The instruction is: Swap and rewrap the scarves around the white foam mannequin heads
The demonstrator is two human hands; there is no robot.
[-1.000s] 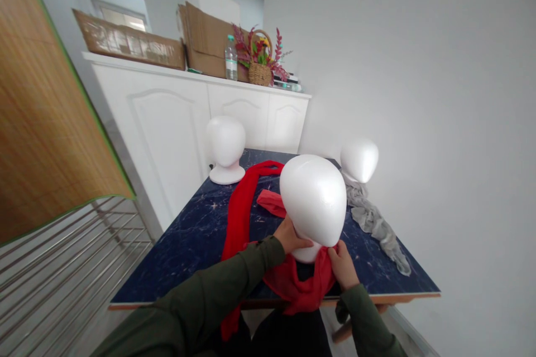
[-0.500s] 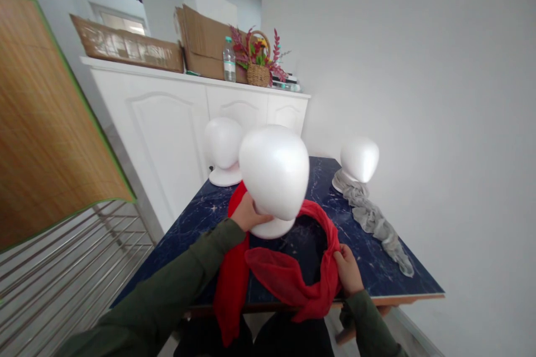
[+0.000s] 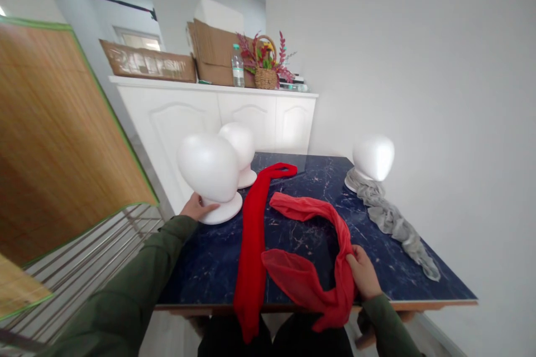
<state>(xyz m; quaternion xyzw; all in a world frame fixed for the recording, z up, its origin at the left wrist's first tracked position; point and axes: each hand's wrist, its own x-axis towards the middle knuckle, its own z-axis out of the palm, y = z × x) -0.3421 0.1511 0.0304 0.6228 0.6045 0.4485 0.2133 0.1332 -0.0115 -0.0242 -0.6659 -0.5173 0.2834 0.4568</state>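
At the table's left side, my left hand (image 3: 198,208) grips the neck of a white mannequin head (image 3: 209,167), which stands upright on its round base. My right hand (image 3: 364,272) pinches a sheer coral-red scarf (image 3: 342,234) near the front edge; the cloth curves in an open loop on the tabletop. Between the two, a brighter red scarf (image 3: 252,234) lies lengthwise, its near end hanging over the edge. Behind the held head is a second white mannequin head (image 3: 238,142). A third mannequin head (image 3: 374,157) at the right has a grey scarf (image 3: 389,217) around its neck, trailing forward.
The dark blue marbled table (image 3: 310,175) meets a white cabinet (image 3: 180,122) at the back. On the cabinet stand cardboard boxes (image 3: 146,64), a water bottle (image 3: 238,70) and a flower basket (image 3: 266,78). A metal rack (image 3: 104,256) with a bamboo mat (image 3: 71,122) borders the left.
My left hand has shifted the mannequin head from the middle to the left, uncovering more of both red scarves. My right hand still holds the coral-red scarf. The camera view has shifted slightly.
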